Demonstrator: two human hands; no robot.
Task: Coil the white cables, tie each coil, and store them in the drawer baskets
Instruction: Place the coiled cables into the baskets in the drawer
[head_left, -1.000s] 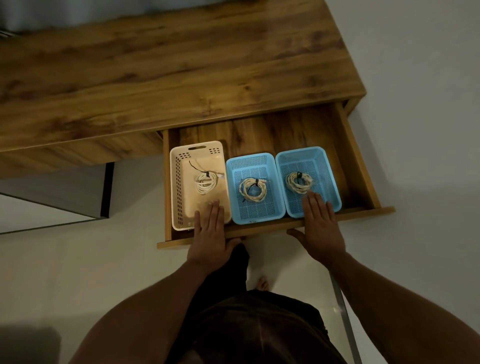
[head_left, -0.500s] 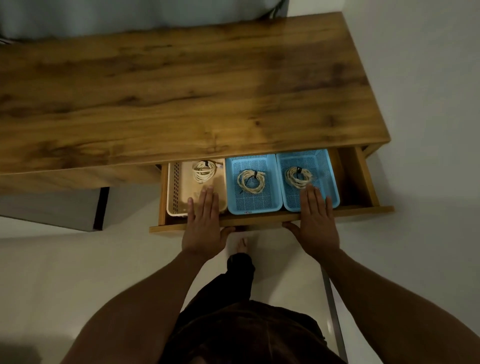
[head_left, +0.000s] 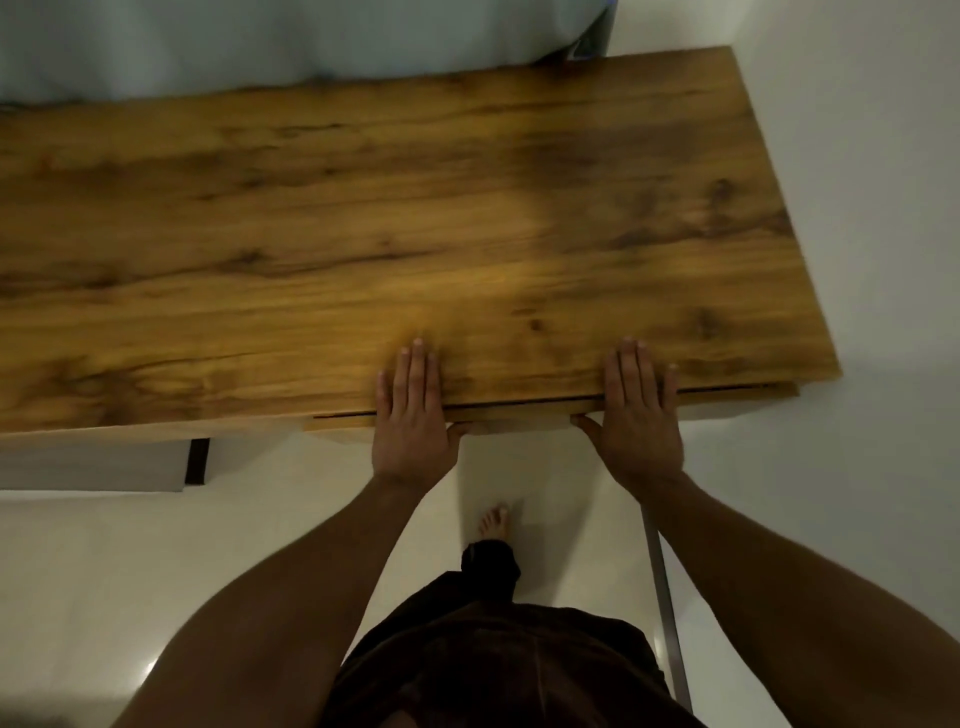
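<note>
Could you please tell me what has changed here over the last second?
The drawer slid in under the desktop and is almost shut, so the baskets and coils are now hidden. The left hand and right hand stayed flat on its front, fingers straight.

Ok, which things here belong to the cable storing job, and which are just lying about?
Job: drawer, nearly shut; left hand and right hand, flat over its front edge.
Lying about: desk top, metal leg, pale cloth behind the desk.

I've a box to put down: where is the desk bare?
The desk top is bare from the pale cloth behind to its right end. Crowded only at the front edge, where the left hand and right hand press the drawer front.
</note>
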